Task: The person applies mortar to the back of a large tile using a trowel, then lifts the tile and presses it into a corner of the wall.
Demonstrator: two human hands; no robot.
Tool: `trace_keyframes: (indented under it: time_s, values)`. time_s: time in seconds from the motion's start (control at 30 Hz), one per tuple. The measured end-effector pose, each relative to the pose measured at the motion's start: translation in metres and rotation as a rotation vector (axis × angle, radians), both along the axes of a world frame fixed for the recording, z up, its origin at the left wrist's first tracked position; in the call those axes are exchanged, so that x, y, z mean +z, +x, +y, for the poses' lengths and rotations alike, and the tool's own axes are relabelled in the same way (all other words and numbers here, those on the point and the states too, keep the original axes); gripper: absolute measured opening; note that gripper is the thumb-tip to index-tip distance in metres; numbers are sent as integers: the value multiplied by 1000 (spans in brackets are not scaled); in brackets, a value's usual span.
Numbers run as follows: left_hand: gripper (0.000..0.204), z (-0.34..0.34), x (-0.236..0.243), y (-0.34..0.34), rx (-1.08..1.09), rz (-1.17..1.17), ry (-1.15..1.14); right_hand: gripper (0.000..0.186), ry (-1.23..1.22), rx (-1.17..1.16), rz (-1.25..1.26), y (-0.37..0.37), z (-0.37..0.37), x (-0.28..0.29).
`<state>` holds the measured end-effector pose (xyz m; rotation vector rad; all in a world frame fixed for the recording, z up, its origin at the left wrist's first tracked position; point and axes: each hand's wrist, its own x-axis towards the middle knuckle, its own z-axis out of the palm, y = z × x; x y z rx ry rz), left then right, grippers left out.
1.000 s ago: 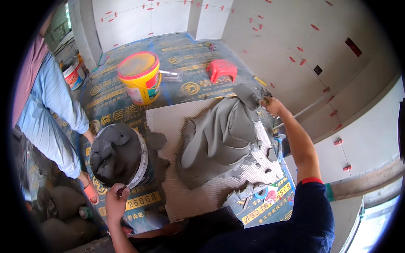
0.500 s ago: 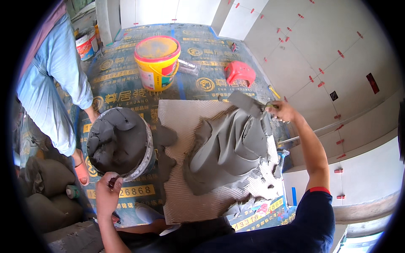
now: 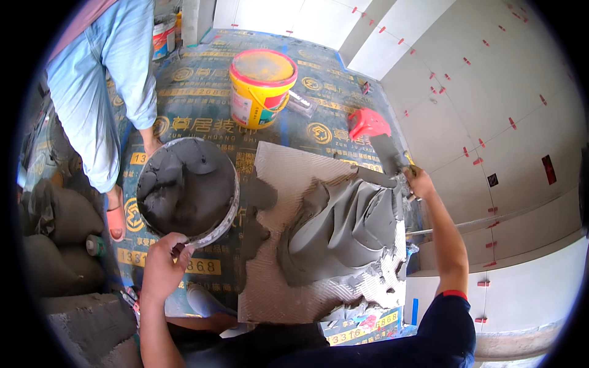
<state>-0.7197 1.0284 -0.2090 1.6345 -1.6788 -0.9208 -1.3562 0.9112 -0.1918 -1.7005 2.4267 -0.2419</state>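
Note:
My left hand (image 3: 164, 265) is closed on the near rim of a round bucket (image 3: 228, 216), which holds dark grey mortar (image 3: 184, 184). In my right hand (image 3: 419, 183) is a trowel (image 3: 386, 152), gripped by its handle, its flat grey blade pointing up and left beyond the far right corner of the mortar. A thick, ridged heap of wet mortar (image 3: 337, 230) covers much of a pale tile (image 3: 261, 300) with a fine ribbed surface. The tile lies in front of me, to the right of the bucket.
A yellow bucket with a red rim (image 3: 261, 92) stands farther off, beside a red plastic stool (image 3: 368, 122). Another person in light blue trousers (image 3: 86, 122) stands at left, one hand by my bucket. Grey sacks (image 3: 61, 245) lie at lower left. A tiled wall (image 3: 454, 110) rises at right.
The view has turned, shifting the far part of the scene rightward. The trowel blade now slants more steeply at the mortar's far right corner. My left hand keeps its hold on the bucket rim.

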Motion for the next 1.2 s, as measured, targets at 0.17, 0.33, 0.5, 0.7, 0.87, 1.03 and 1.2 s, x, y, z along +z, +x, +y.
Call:
trace_keyframes:
  time_s: [0.17, 0.33, 0.5, 0.7, 0.87, 1.03, 1.2]
  values:
    - [11, -2, -7, 5, -28, -30, -6, 43, 412, -12, -576, 121, -10, 41]
    - [12, -11, -15, -2, -59, -4, -13, 44, 345, -65, -450, 43, -69, -48]
    - [14, -1, -21, 7, -55, -77, -85, 55, -265, -106, 315, -15, -47, -97]
    - [12, 16, -6, 13, -43, 63, -15, 53, 26, -443, -672, 3, 79, -2]
    - [13, 13, -2, 1, -138, 28, -120, 45, 307, -545, -1120, 33, 122, 8]
    - [14, 13, 5, -2, -177, 24, -180, 48, 496, -400, -1292, 102, 106, -10]
    - [15, 12, 0, -2, -184, -43, -135, 48, 680, -320, -1160, 174, 99, 1]
